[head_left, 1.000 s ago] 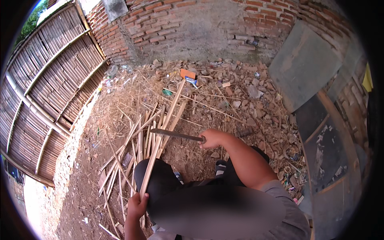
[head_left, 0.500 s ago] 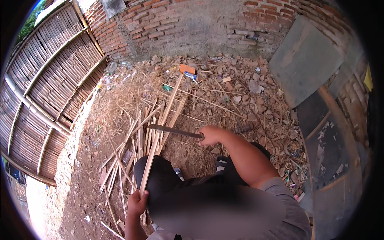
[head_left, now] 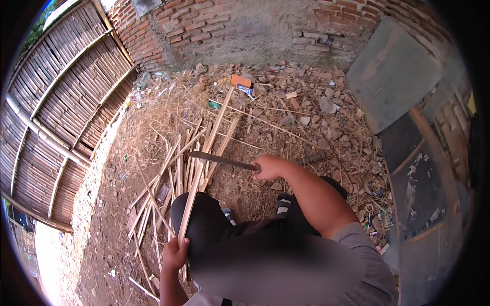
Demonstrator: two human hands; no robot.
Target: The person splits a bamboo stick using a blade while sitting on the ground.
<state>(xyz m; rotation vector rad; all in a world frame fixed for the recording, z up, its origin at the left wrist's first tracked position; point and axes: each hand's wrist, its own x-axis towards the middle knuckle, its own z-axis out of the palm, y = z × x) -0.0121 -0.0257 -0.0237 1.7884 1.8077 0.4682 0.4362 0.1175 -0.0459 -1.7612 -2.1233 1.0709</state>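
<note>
My left hand (head_left: 175,254) is closed on the near end of a long pale bamboo strip (head_left: 208,155), beside my left knee. The strip slants away from me, over the knee and across a heap of strips. A machete (head_left: 224,160) is in my right hand (head_left: 269,168), its fingers wrapped round the handle. The dark blade points left and lies across the held strip; whether its edge touches the strip I cannot tell. More split bamboo strips (head_left: 148,217) lie in a loose pile on the ground, left of and beyond my left knee.
A brick wall (head_left: 245,33) closes off the far side, with stones and litter along its foot. On the left stands a bamboo fence (head_left: 66,107). Grey boards (head_left: 393,76) lean at the right. An orange block (head_left: 241,80) lies beyond the strips.
My view has shifted slightly. The machete's blade has tilted a little, its tip now higher relative to the handle. Both hands keep their holds.
</note>
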